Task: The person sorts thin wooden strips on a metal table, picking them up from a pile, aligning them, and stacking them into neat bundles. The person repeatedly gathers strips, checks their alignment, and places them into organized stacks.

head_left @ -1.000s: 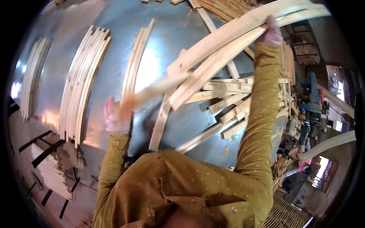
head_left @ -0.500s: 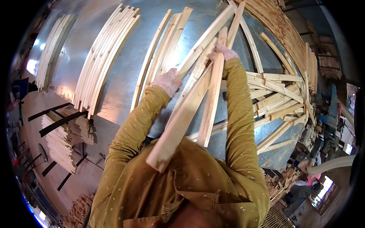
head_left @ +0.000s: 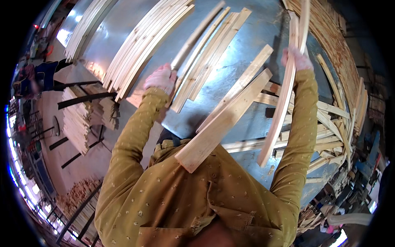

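Gloved in pale pink, my left hand (head_left: pixel 161 79) is closed on the near end of a slightly blurred wooden strip (head_left: pixel 197 36), which lies beside a few other strips (head_left: pixel 205 57) on the metal table. My right hand (head_left: pixel 298 58) is wrapped round a long wooden slat (head_left: pixel 281 111), lifted over the right side; a second slat (head_left: pixel 304 22) crosses it at the hand. Between my arms rest a wide wooden board (head_left: pixel 226 123) and a narrower one (head_left: pixel 251 72), untouched by either hand. The wide board's near end overlaps my apron front.
Neat rows of strips (head_left: pixel 144 45) cover the table's left part, with another row (head_left: pixel 88 26) farther left. A jumbled heap of offcuts (head_left: pixel 329 123) fills the right. Stacked wood (head_left: pixel 76 119) on a black metal rack stands off the left edge. A long rough-edged stack (head_left: pixel 341 57) borders the far right.
My left hand has moved left, bringing a strip beside the small row. My right hand has swung right with slats, away from the boards in the middle. My view has shifted too.
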Action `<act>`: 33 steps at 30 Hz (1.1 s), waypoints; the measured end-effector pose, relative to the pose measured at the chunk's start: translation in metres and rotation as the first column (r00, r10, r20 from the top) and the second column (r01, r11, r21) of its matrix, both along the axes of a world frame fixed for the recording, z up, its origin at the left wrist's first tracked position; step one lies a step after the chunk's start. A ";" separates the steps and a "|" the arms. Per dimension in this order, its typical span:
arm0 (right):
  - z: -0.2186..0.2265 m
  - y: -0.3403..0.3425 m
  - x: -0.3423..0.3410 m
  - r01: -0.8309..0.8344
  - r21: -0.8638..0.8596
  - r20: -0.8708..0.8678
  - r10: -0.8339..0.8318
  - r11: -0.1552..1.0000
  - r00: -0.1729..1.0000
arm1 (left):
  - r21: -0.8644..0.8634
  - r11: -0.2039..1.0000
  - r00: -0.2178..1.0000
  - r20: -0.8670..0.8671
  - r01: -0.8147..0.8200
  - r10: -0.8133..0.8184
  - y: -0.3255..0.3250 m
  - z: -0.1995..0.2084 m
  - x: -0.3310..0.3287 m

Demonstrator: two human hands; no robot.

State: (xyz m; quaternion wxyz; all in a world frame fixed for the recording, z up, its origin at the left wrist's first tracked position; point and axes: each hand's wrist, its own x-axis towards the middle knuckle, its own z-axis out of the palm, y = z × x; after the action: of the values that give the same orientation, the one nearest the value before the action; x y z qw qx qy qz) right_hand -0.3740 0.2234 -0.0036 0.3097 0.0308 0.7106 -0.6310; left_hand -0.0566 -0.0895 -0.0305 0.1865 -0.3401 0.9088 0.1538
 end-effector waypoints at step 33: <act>0.004 -0.085 -0.028 0.432 -0.400 0.220 -0.372 0.808 0.902 | 0.045 0.984 0.984 0.026 0.173 -0.175 0.067 -0.026 -0.012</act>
State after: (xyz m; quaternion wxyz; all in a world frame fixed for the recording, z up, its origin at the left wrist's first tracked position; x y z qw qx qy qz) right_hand -0.4023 0.1382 0.0005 0.2137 0.1513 0.5048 -0.8226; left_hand -0.0689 -0.0228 -0.0563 0.2200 -0.2576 0.9287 0.1510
